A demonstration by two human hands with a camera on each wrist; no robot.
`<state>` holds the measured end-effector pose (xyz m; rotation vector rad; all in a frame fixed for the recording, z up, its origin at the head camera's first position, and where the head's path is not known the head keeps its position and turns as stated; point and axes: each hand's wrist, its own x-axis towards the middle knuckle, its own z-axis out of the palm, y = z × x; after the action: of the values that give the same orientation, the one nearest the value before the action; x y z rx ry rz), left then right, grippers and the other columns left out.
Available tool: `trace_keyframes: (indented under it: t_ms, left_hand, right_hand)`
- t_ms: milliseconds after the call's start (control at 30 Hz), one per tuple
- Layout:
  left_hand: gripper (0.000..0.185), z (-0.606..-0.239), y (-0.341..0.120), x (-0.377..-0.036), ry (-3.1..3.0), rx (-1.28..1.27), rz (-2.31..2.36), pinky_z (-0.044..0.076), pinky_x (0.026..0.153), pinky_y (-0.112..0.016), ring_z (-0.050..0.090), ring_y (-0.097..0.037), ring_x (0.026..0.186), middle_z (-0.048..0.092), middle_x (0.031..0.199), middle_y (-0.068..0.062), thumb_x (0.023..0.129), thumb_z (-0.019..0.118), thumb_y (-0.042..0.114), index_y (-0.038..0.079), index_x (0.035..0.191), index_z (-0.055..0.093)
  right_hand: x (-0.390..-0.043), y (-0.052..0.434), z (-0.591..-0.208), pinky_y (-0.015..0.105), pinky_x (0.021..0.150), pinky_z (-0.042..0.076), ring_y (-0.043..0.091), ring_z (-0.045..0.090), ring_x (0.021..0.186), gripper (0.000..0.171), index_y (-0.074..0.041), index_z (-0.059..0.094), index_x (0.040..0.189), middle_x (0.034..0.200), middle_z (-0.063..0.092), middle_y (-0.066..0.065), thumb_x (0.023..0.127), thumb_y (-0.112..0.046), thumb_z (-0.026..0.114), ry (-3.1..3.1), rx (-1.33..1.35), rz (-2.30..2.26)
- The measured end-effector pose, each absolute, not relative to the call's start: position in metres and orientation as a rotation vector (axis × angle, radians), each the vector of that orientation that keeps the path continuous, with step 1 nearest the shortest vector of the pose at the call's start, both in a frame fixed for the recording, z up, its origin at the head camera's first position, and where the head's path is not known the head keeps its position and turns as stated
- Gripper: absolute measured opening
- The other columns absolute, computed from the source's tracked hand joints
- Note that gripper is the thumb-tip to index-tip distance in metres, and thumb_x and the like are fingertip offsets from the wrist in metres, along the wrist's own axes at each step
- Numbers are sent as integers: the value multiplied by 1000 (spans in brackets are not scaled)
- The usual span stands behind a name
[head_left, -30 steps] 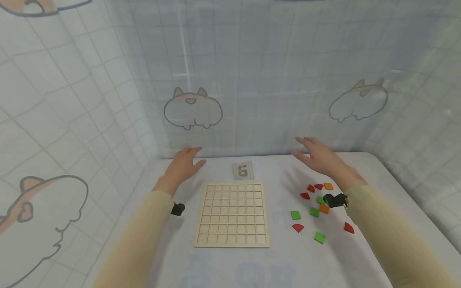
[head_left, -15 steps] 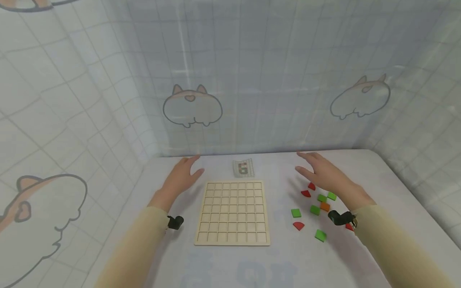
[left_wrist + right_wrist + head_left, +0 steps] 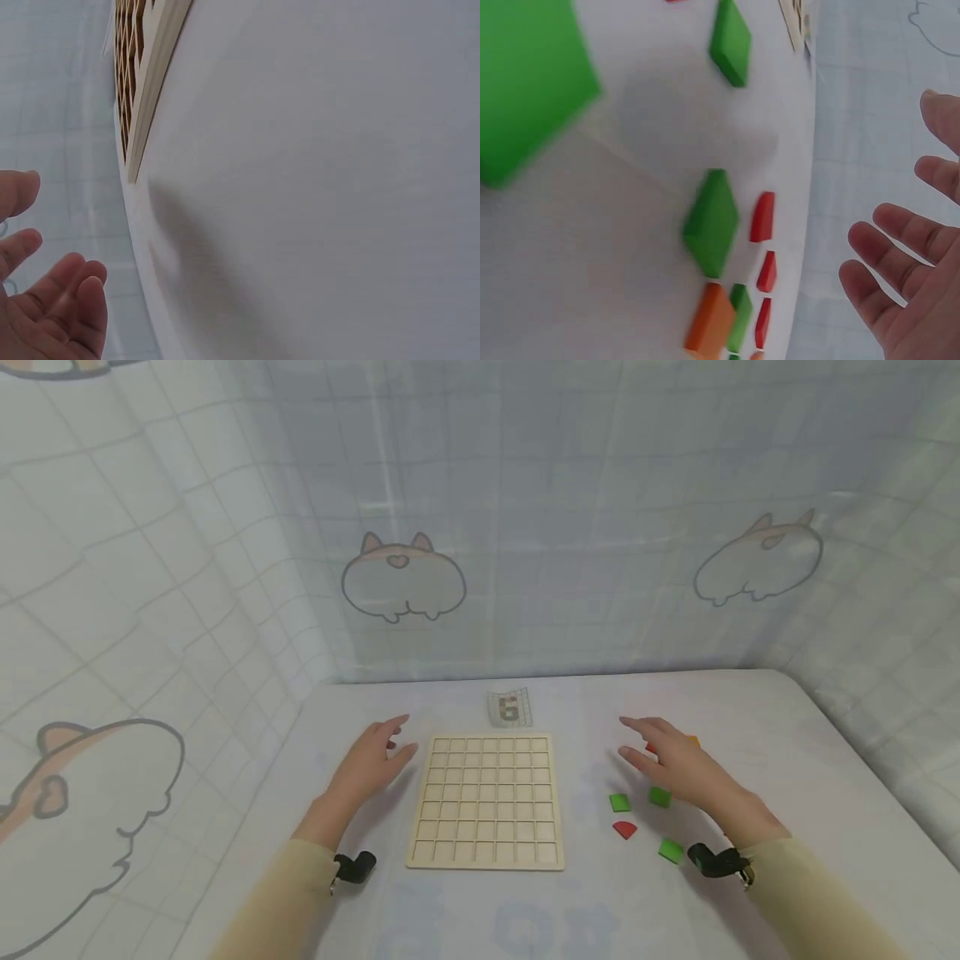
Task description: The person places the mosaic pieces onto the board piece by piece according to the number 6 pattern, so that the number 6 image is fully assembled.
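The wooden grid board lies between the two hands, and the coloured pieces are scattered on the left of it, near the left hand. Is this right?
Not quite. The head view shows the coloured pieces on the right of the wooden grid board, near the right hand. The board does lie between that and the left hand.

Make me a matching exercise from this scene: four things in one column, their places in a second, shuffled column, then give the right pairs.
Things:
1. wooden grid board
2. number card
3. left hand
4. red quarter-circle piece

Places:
A. beyond the board's far edge, near the curtain
B. right of the board, between two green squares
C. middle of the table, between the two hands
D. open, just off the board's left edge

Pairs: 1-C, 2-A, 3-D, 4-B
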<state>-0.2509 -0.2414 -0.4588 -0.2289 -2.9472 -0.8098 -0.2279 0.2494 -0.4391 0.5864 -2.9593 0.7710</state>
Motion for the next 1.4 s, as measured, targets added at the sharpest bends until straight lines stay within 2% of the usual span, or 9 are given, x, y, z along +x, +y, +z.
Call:
trace_keyframes:
  t_ms: [67, 200, 267, 433, 600, 867, 1167, 1400]
  left_hand:
    - [64, -461, -242, -246, -2949, -218, -822, 47, 89, -48, 57, -29, 112, 53, 134, -13, 97, 61, 43, 17, 151, 40]
    - [65, -462, -242, -237, -2979, -219, -854, 47, 89, -47, 58, -28, 112, 53, 135, -13, 96, 62, 43, 18, 151, 41]
    - [65, -464, -241, -233, -3007, -220, -865, 47, 90, -47, 57, -28, 113, 52, 137, -12, 95, 63, 42, 19, 152, 40]
    - [67, -469, -237, -224, -3073, -195, -881, 47, 89, -45, 56, -24, 112, 52, 137, -10, 95, 65, 39, 19, 153, 39]
    - [65, -472, -234, -214, -3097, -154, -922, 47, 86, -42, 57, -21, 105, 56, 131, -7, 94, 68, 34, 17, 151, 42]
    - [63, -479, -227, -199, -3130, -193, -997, 46, 86, -41, 54, -18, 101, 57, 121, -4, 95, 67, 33, 12, 150, 44]
    - [59, -482, -221, -185, -3109, -169, -1023, 45, 83, -39, 53, -16, 95, 58, 111, -1, 93, 70, 25, 7, 145, 50]
    - [55, -486, -217, -179, -3078, -146, -1070, 45, 78, -36, 52, -15, 90, 58, 106, 0, 92, 71, 20, 5, 142, 53]
  right_hand:
    - [-224, 249, -443, 57, 96, 42, 34, 56, 117, 69, -15, 42, 150, 145, 43, 15, 97, -58, 50, -2946, 595, 784]
    - [-218, 247, -449, 57, 97, 42, 35, 50, 125, 70, -15, 45, 149, 144, 43, 15, 96, -60, 51, -2944, 583, 792]
    - [-215, 246, -452, 58, 98, 41, 37, 47, 128, 66, -15, 46, 148, 144, 44, 15, 97, -56, 54, -2946, 582, 794]
    - [-206, 241, -460, 56, 95, 45, 34, 52, 124, 58, -16, 49, 146, 142, 47, 13, 97, -42, 63, -2960, 593, 795]
    - [-196, 237, -467, 58, 98, 41, 36, 46, 129, 56, -16, 52, 144, 144, 46, 12, 96, -42, 64, -2975, 585, 762]
    - [-183, 243, -474, 59, 96, 42, 38, 45, 128, 54, -12, 56, 140, 142, 47, 15, 95, -41, 66, -2955, 566, 806]
    - [-171, 245, -479, 57, 95, 44, 33, 49, 124, 51, -16, 59, 137, 136, 51, 8, 94, -41, 68, -2901, 579, 856]
    - [-163, 243, -479, 45, 86, 52, 20, 56, 110, 50, -19, 62, 135, 130, 54, 1, 90, -40, 73, -2912, 549, 881]
